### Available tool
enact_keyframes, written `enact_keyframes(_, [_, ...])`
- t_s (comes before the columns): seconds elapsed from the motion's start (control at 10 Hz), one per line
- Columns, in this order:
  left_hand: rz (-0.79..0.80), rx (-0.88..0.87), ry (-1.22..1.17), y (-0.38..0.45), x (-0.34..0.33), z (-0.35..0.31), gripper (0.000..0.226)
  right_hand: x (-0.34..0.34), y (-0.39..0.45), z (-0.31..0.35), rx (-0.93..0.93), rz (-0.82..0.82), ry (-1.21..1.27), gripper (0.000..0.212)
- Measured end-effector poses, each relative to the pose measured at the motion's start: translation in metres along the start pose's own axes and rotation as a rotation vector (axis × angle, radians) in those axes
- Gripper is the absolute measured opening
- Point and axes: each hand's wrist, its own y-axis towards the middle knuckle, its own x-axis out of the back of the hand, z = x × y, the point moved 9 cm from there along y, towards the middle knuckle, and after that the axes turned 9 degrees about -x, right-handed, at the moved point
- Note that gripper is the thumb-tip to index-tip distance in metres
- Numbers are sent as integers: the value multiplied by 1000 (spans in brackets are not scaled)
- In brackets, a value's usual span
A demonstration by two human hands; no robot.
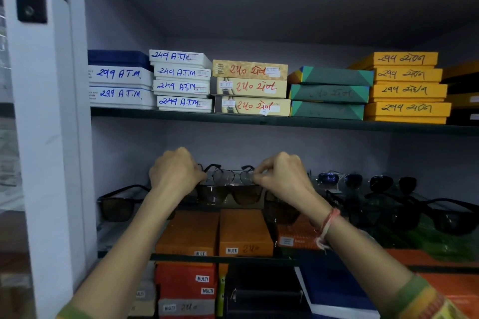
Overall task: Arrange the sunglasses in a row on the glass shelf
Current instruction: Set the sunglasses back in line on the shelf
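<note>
- Thin dark metal frames with pale lenses: this pair of sunglasses (230,176) sits between our two hands, raised a little above the glass shelf (124,234), toward its back and roughly midway along it.
- Our left hand (175,172) is curled closed at the left end of the frame and our right hand (282,176) has its fingertips (255,176) pressed together on the right lens rim, so each grip is pinching the pair; the left fingertips themselves are hidden behind the knuckles.
- We judge the step in hand to be placing: the pair is carried level, with the temple arms open and pointing toward the back wall, not yet set down.
- Other sunglasses already lie on the shelf: a brown-lensed pair (229,194) just below and in front of the held one, a dark pair (118,203) near the left end, and several dark and blue-lensed pairs (368,184) toward the right end.
- The next move, as we see it, calls for lowering the pair into a free gap in line with its neighbours, lenses facing the front edge, without knocking the brown-lensed pair.
- Orange boxes (245,233) show through the glass from below, which makes the free shelf space hard to read.
</note>
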Motion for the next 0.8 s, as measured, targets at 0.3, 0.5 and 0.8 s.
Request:
enact_keyframes(0.3, [174,93,80,5,-22,18,21,-41,8,-5,-81,111,-50,12])
enact_keyframes(0.5, [201,115,168,5,-30,21,21,-55,7,-13,-123,150,-113,23])
enact_keyframes(0.8, [139,57,147,-10,-20,7,49,-21,-10,-6,-92,128,16,20])
